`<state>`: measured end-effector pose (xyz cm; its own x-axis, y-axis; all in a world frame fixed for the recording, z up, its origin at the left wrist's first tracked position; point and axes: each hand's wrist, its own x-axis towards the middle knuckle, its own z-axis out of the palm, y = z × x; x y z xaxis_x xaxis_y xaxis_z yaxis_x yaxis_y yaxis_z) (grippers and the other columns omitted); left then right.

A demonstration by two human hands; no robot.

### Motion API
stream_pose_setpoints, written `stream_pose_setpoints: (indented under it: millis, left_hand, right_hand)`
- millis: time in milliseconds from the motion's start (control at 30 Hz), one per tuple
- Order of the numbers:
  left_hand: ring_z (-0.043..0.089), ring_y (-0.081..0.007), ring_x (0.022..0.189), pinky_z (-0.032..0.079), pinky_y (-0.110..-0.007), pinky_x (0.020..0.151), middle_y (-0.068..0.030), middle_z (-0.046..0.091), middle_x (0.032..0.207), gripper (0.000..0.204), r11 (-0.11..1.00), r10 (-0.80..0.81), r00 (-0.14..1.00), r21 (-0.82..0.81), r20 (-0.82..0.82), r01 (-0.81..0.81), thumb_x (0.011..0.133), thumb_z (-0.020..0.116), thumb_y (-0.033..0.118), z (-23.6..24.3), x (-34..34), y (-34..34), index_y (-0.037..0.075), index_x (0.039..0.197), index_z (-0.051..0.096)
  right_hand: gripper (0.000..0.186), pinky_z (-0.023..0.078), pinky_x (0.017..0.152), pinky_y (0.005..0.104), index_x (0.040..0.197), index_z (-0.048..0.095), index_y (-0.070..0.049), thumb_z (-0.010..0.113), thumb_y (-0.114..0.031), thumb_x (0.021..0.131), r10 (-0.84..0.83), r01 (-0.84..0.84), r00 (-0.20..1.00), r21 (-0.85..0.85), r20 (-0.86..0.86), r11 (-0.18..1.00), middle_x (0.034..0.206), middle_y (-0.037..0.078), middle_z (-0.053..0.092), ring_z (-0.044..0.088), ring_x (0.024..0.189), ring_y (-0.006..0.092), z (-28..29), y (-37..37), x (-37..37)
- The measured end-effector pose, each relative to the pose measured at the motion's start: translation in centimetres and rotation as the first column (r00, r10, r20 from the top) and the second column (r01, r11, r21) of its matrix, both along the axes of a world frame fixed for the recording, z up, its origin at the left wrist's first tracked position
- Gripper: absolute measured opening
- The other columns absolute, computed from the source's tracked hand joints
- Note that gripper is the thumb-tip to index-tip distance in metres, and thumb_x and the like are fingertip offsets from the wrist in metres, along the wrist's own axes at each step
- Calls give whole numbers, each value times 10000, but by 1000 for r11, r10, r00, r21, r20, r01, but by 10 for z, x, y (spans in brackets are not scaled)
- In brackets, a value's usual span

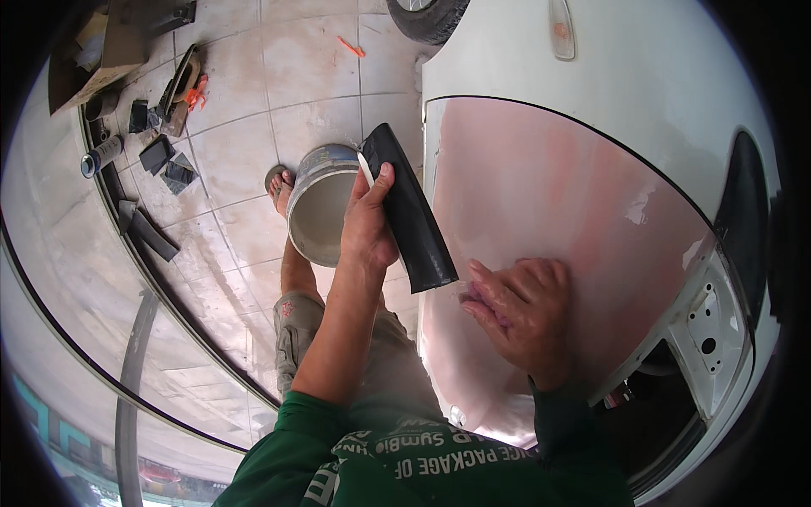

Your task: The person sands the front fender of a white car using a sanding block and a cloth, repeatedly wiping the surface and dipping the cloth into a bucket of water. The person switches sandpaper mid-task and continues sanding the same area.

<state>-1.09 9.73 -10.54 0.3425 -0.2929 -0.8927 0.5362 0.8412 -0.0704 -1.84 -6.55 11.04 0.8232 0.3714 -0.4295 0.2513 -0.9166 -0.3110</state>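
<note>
Along the floor's [241, 156] left edge are a carton [125, 44], a can [103, 156] and black scraps [157, 155]; an orange strip [350, 46] lies well in from that edge, near a tyre [439, 27].

Passable beyond bucket [317, 160], over bare floor tiles [312, 80]. Obstructed just left of bucket by 1 sandaled foot [280, 192]. Partly covered along bucket's right edge by left hand [369, 220] and 1 black strip [416, 224]. Farther right of bucket, walled off by pinkish car panel [541, 186], with right hand [524, 308] over it.
</note>
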Motion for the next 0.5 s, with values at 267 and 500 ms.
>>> stream_pose_setpoints:
  millis: [267,500]
  left_hand:
    - [728,-195,1010,652,-407,841,-36,715,1179,474,997,32,999,-75,-16,-33,1052,749,162,10,-42,4,181,1484,554]
    - [737,-202,1065,658,-413,880,-55,723,1219,512,995,30,998,-99,-50,-35,1055,734,126,15,-52,-6,167,1523,531]
  right_hand:
    - [622,442,901,434,1369,769,-223,835,-138,756,-5,3,1000,179,14,984,1097,-38,736,622,936,221,-44,13,-47]
    - [516,454,951,461,1195,827,-207,793,-104,690,-42,28,995,157,92,987,1089,-41,732,631,951,242,-50,10,-67]
